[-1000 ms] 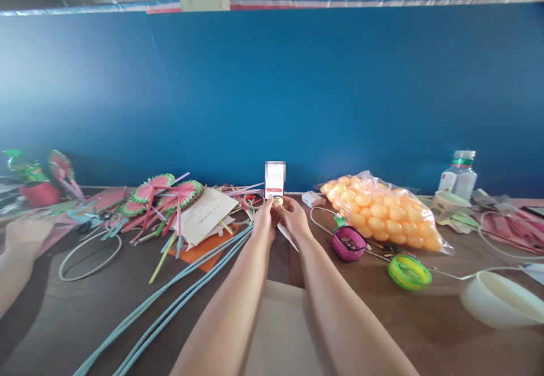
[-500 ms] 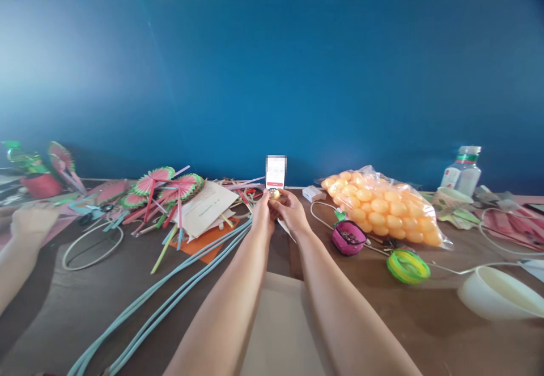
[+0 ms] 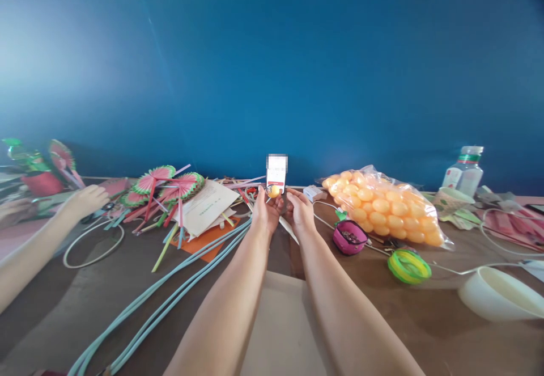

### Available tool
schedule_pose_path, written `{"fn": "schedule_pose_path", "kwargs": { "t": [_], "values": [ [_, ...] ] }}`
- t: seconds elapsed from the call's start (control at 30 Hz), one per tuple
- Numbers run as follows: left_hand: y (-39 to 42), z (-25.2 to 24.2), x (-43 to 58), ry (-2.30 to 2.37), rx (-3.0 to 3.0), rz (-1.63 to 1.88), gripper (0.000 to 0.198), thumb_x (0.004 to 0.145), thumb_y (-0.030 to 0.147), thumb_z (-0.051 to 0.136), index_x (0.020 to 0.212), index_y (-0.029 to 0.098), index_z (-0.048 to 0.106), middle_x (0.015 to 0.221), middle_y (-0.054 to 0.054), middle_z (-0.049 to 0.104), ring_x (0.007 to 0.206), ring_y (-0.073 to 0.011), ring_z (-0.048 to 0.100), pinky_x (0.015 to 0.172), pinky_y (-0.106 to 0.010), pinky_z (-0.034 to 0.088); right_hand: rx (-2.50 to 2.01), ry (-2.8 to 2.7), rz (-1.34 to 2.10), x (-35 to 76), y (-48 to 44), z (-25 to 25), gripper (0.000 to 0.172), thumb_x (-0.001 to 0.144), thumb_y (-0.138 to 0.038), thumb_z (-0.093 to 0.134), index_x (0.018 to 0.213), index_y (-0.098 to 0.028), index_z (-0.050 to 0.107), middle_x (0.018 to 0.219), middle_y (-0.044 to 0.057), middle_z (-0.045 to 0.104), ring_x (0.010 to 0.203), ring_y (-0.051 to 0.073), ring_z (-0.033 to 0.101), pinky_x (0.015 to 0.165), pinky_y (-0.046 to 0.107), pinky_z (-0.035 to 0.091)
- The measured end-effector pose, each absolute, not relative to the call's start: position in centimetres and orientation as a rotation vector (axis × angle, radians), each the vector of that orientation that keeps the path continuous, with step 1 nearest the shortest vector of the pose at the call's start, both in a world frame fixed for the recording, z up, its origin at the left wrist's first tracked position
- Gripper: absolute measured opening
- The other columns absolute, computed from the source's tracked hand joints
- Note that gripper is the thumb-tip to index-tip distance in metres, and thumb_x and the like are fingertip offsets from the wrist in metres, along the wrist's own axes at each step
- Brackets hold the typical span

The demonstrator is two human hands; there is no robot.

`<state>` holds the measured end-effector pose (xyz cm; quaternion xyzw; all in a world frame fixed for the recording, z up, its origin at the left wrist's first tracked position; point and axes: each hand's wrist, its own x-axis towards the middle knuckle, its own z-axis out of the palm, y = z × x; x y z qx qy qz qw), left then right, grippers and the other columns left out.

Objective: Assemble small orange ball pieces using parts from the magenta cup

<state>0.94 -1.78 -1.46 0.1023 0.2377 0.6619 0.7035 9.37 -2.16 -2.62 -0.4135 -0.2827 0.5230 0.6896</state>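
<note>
In front of me, my left hand (image 3: 264, 214) has its fingers curled around a small orange egg-shaped ball (image 3: 274, 191). A dark line, perhaps a ring or cord, shows at the ball's left side. Just to the right is my right hand (image 3: 301, 210), apart from the ball, its thumb and fingers pinched together. Whatever it may hold is too small to make out. Behind the ball a phone (image 3: 276, 170) with a bright screen stands upright near the blue wall. A clear bag of similar orange balls (image 3: 382, 206) lies to the right.
Purple pouch (image 3: 349, 237) and green-yellow rings (image 3: 409, 266) lie right of my arms, near a white bowl (image 3: 501, 294) and bottle (image 3: 463, 167). Pink-green paper fans (image 3: 155, 182), papers (image 3: 208, 208) and light-blue tubing (image 3: 170, 291) lie left. Another person's hand (image 3: 87, 201) reaches in there.
My right hand has drawn away to the right from the ball, which now shows more fully in my left hand. The other person's hand at left has moved rightward.
</note>
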Motion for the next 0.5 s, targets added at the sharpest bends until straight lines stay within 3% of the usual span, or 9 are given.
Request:
{"fn": "schedule_pose_path", "kwargs": {
  "t": [0.23,0.5],
  "values": [
    [-2.02,-1.55,1.0,0.448,0.318,1.417,0.02,0.087,0.023,0.061,0.103,0.011,0.066,0.087,-0.013,0.07,0.066,-0.012,0.063,0.06,-0.021,0.054,-0.888,-0.574,1.19,9.64,-1.88,-2.89,0.027,0.059,-0.029,0.073,0.084,-0.02,0.067,0.062,-0.004,0.057,0.046,0.006,0.04,0.038,0.019,0.028],
    [-2.08,-1.4,0.86,0.477,0.288,1.364,0.031,0.091,0.037,0.057,0.095,0.008,0.065,0.08,-0.013,0.069,0.06,-0.0108,0.06,0.056,-0.021,0.053,-0.902,-0.6,1.182,9.67,-1.66,-3.23,0.023,0.063,-0.031,0.071,0.084,-0.022,0.067,0.062,-0.004,0.058,0.046,0.008,0.044,0.039,0.021,0.031]
  ]
}}
